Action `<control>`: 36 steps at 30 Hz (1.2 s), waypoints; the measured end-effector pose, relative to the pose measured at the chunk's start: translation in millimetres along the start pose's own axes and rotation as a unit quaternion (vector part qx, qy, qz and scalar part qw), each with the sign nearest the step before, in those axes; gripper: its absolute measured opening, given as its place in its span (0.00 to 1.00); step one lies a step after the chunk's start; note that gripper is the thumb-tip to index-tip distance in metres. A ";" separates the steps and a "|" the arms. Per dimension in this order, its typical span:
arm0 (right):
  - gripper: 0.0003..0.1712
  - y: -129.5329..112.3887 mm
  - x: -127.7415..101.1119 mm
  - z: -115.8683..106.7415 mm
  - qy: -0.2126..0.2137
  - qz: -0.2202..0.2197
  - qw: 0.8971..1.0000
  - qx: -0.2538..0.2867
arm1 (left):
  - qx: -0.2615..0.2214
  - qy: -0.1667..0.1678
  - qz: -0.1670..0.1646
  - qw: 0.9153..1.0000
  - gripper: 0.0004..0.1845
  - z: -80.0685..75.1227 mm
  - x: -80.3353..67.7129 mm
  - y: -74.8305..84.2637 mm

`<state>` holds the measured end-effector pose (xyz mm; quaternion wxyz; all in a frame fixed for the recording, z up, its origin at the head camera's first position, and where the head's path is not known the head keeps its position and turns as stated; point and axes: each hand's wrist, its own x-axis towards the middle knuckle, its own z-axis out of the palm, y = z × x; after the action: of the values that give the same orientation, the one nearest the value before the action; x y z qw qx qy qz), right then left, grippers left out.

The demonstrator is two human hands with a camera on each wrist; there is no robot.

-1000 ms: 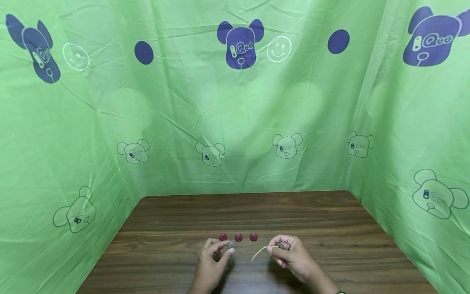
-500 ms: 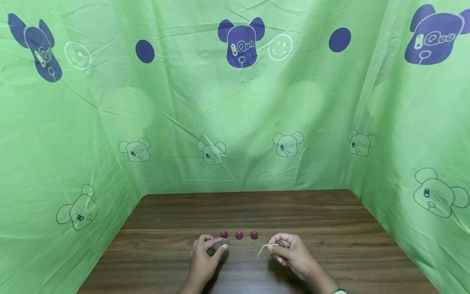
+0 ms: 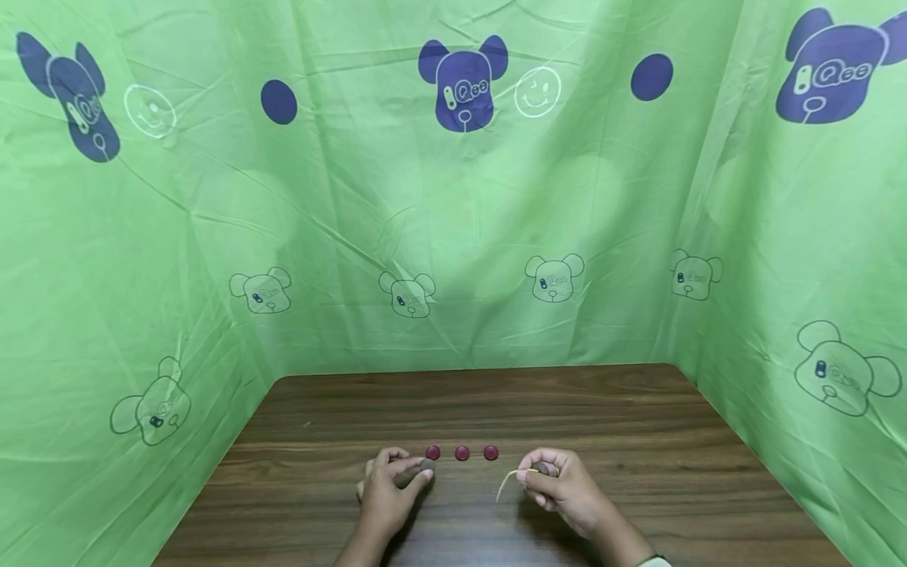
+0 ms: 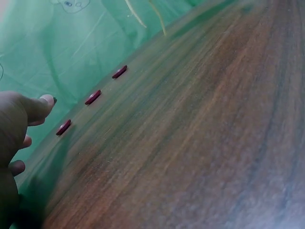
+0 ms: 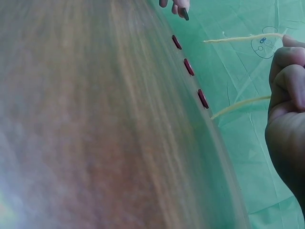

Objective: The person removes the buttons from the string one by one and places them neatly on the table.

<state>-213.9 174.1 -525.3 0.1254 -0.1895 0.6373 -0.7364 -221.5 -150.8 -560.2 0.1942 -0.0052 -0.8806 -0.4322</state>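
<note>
Wood-grain tabletop (image 3: 453, 409); three dark-red discs (image 3: 462, 453), aligned.
Left hand (image 3: 386, 490), angled forward, pinches grey disc (image 3: 427, 465) at fingertips; right hand (image 3: 572, 492), fingers curled, grips yellow cord (image 5: 238, 38).

- Grey disc (image 3: 427, 465): pinched between fingertip and thumb of my left hand (image 3: 386, 490), near the leftmost red disc; edge-on in the right wrist view.
- Yellow string (image 3: 505, 480): gripped in my right hand (image 3: 570, 494); loose end curves down leftward.
- Brown disc (image 3: 542, 468): in the same hand, partly hidden by fingers.
- Red discs (image 3: 462, 453): three, flat on the table (image 3: 460, 405), spaced in a row between my hands.
</note>
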 end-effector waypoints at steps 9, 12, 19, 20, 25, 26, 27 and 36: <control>0.05 -0.2 0.0 0.7 0.001 0.014 1.000 -0.002 | 0.001 -0.041 -0.011 0.999 0.10 1.0 3.6 -4.3; 0.05 1.0 0.1 1.0 -0.002 0.016 1.000 0.000 | 0.009 -0.048 -0.013 0.999 0.11 1.9 4.0 -5.4; 0.05 1.2 1.1 1.4 -0.005 0.014 1.000 0.000 | 0.013 -0.047 -0.010 0.999 0.11 3.5 4.3 -7.4; 0.05 1.2 1.2 1.4 -0.005 0.013 1.000 0.000 | 0.012 -0.046 -0.010 0.999 0.11 3.5 4.5 -7.4; 0.06 1.3 0.6 0.8 -0.008 0.010 1.000 0.000 | 0.022 -0.041 -0.013 0.999 0.11 3.6 5.1 -6.6; 0.06 1.3 0.5 0.6 -0.008 0.010 1.000 -0.001 | 0.024 -0.041 -0.014 0.999 0.11 3.6 5.1 -6.2; 0.06 1.4 0.5 0.5 -0.008 0.010 1.000 -0.001 | 0.028 -0.042 -0.014 0.999 0.11 3.6 5.0 -5.9; 0.06 0.0 0.9 0.5 -0.004 0.000 1.000 0.011 | 0.067 -0.036 -0.009 0.997 0.13 5.8 4.7 -4.6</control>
<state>-214.4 173.2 -525.1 0.1305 -0.1910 0.6287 -0.7424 -228.6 -150.1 -565.3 0.1587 0.0008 -0.9141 -0.3732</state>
